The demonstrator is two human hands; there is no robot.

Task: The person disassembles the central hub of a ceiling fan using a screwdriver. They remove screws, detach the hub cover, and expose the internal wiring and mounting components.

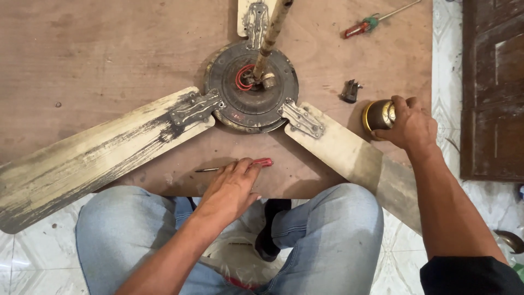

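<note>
Under the left hand (232, 188), a red-handled screwdriver (240, 165), fingers (246, 166) seemingly closing on it; right-hand fingers (401, 106) clasping a brass cup (377, 115).

- Brown wooden board (109, 43), on tiled floor (447, 65)
- Ceiling fan (251, 87), three worn blades
- Two red-handled screwdrivers (360, 27) (240, 165)
- Small dark part (351, 90)
</note>
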